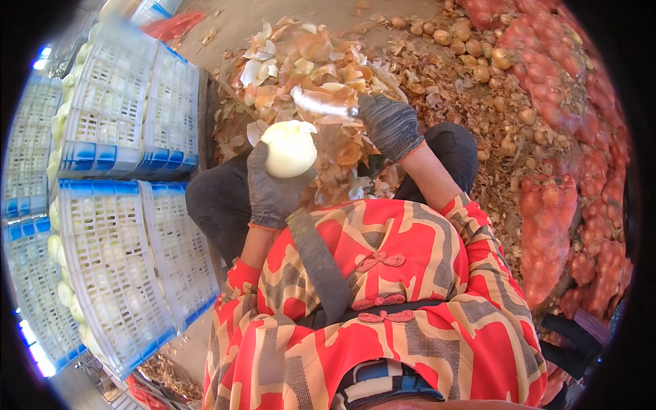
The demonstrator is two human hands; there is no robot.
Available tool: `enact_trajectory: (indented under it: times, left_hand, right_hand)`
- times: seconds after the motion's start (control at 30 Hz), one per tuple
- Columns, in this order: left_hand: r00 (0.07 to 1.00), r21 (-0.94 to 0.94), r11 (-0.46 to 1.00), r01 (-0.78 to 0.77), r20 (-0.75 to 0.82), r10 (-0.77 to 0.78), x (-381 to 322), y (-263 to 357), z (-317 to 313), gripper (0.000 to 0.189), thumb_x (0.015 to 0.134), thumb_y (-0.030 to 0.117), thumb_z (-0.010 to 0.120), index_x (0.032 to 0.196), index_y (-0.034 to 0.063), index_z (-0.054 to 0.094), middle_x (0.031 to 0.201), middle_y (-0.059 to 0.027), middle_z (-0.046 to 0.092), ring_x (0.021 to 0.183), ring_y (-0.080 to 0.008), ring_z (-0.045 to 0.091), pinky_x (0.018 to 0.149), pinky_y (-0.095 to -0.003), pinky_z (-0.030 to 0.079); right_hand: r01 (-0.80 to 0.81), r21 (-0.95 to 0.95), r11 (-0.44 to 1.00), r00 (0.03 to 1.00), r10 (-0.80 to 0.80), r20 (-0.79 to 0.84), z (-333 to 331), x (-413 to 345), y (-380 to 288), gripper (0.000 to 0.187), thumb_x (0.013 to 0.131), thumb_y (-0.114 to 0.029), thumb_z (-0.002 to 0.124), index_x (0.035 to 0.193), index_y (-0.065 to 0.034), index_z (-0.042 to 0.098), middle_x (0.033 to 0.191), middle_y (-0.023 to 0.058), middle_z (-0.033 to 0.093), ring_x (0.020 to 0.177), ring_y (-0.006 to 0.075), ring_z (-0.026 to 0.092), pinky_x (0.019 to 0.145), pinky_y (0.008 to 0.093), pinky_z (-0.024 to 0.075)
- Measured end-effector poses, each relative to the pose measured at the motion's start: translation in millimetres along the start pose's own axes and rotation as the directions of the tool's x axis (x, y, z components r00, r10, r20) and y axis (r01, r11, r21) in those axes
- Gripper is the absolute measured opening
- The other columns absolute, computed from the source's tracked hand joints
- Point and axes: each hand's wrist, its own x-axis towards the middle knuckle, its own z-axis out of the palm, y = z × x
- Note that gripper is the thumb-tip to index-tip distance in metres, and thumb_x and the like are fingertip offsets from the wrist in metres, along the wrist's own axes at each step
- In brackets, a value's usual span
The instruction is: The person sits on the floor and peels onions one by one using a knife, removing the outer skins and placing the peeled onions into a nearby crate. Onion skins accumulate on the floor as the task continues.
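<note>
My left hand [274, 189], in a grey knit glove, holds a peeled white onion [290, 149] with a ragged tip at its top right. The gloved right hand [390, 125] is closed around the handle of a knife [323, 105]; the handle is mostly hidden in the fist. Its bright, glare-washed blade points left, above the onion and apart from it. Below and beyond both hands lies a heap of onion skins [307, 56], brown and pale.
White and blue plastic crates [110, 256] full of peeled onions are stacked on the left. Loose unpeeled onions [474, 48] lie among skins at the upper right. Red mesh sacks of onions [547, 230] line the right side. My bent knees [218, 200] flank the skin heap.
</note>
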Motion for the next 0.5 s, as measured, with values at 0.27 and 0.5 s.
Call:
enact_trajectory:
  times: [0.27,0.5]
  left_hand:
    - [0.949,0.376,0.872,-0.313,0.165,0.270,-5.0,4.0,4.6,0.060,0.083,0.047,0.056,0.125,0.0067,0.043,0.119,-0.0141,0.052,0.106,-0.0277,0.055,0.076,-0.0423,0.054]
    - [0.930,0.381,0.849,-0.366,0.122,0.346,-16.4,11.1,9.3,0.058,0.086,0.047,0.054,0.125,0.0057,0.043,0.118,-0.0139,0.052,0.106,-0.0283,0.054,0.080,-0.0426,0.054]
  right_hand:
    - [0.117,0.209,0.971,0.991,-0.128,0.040,-32.7,-1.4,-55.6,0.028,0.079,-0.018,0.062,0.105,-0.0071,0.056,0.085,0.0133,0.060,0.076,0.0316,0.062,0.064,0.0421,0.0482]
    - [0.164,0.120,0.979,0.983,-0.172,0.061,-24.8,10.6,-80.3,0.020,0.080,-0.019,0.056,0.095,-0.0062,0.053,0.078,0.0130,0.059,0.067,0.0298,0.063,0.054,0.0419,0.0481]
